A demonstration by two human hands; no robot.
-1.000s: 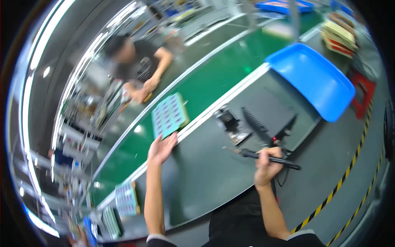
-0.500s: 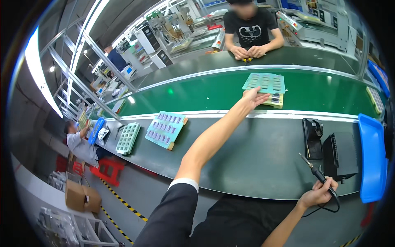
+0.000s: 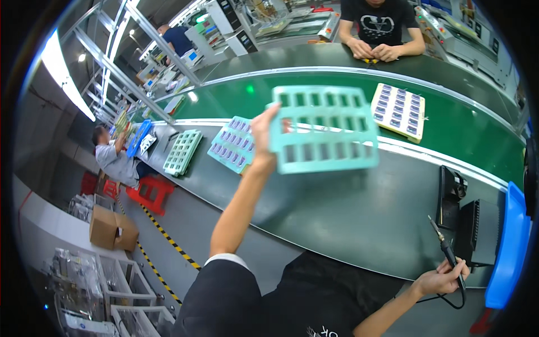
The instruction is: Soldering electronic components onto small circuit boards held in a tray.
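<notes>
My left hand grips a light-green slotted frame by its left edge and holds it up above the bench. Through its rectangular openings the belt and bench show. In my right hand is a soldering iron, its tip pointing up and away at the bench's near edge. On the green belt lies a cream tray with rows of small dark parts. Left of the raised frame, a green tray filled with similar parts rests on the bench, partly hidden by my hand. Further left sits a stack of green slotted frames.
A black soldering station and iron stand occupy the bench's right end, beside a blue bin. Across the belt, a person works with both hands. Another person sits at far left near a red stool.
My left hand has lifted the green frame off the cream tray and brought it left and nearer, uncovering the tray's parts. My right hand still holds the soldering iron. The view has shifted.
</notes>
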